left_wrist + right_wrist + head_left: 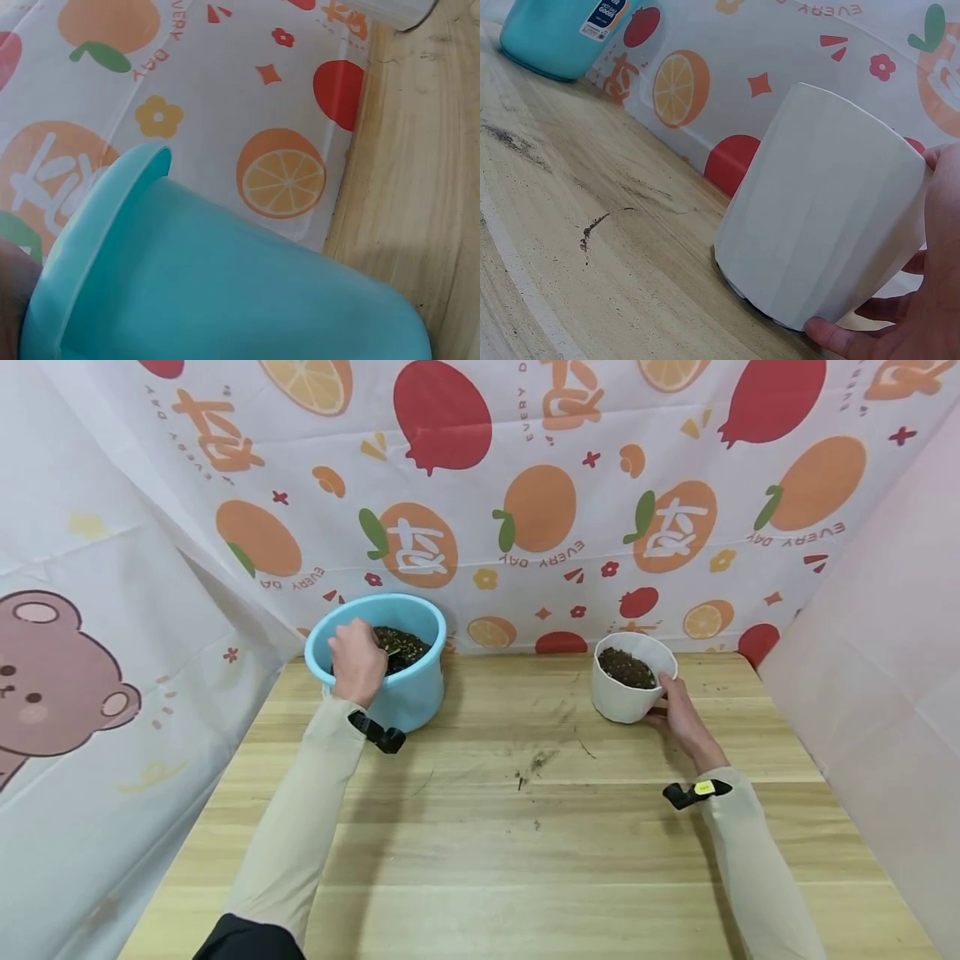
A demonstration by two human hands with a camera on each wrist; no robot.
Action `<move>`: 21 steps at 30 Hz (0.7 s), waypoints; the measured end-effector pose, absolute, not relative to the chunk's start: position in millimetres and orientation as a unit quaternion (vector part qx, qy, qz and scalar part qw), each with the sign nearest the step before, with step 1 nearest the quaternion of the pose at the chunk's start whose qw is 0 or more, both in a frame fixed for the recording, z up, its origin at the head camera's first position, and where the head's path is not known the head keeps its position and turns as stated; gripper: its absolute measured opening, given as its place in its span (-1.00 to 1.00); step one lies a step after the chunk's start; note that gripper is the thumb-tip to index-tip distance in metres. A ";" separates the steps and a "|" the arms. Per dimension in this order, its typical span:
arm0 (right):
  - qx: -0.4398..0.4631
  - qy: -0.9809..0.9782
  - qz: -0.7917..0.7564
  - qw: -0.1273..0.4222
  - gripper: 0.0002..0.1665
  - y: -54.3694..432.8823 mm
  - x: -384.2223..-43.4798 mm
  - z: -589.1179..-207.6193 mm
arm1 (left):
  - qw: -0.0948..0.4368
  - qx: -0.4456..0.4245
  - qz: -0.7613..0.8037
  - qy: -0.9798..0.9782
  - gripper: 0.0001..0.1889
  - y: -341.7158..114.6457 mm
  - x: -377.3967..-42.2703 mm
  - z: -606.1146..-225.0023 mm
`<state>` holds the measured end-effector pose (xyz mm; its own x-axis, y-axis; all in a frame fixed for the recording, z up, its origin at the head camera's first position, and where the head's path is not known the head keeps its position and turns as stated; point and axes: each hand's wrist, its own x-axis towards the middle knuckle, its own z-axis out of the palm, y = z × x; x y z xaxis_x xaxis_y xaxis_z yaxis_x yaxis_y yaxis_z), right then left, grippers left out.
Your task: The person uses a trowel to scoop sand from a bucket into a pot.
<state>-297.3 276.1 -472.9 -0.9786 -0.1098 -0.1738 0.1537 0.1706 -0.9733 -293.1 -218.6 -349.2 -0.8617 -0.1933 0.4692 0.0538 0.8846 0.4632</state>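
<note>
A light blue bucket (418, 697) with dark soil (401, 647) in it stands at the back left of the table. My left hand (357, 662) reaches over its near rim, fingers curled, with a thin pale-green thing (393, 652) showing beside them over the soil. What that thing is I cannot tell; the fingertips are hidden. At the back right, my right hand (681, 717) holds a white faceted pot (624, 695), thumb at the rim and fingers low on its side, near the base. Dark soil (628, 668) lies inside this pot. In the right wrist view, the pot's base (769, 311) is right at the tabletop.
Dark soil smears (538, 762) mark the wooden table (480, 860) between the two containers. A fruit-print cloth (480, 585) hangs directly behind them. Pale cloths hang at both sides, the left one (172, 710) printed with a bear.
</note>
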 end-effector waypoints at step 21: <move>0.009 0.766 -0.635 0.097 -0.15 276.2 -294.5 -472.5 | 0.253 0.034 -0.229 -0.939 -0.57 -217.9 -294.2 -349.0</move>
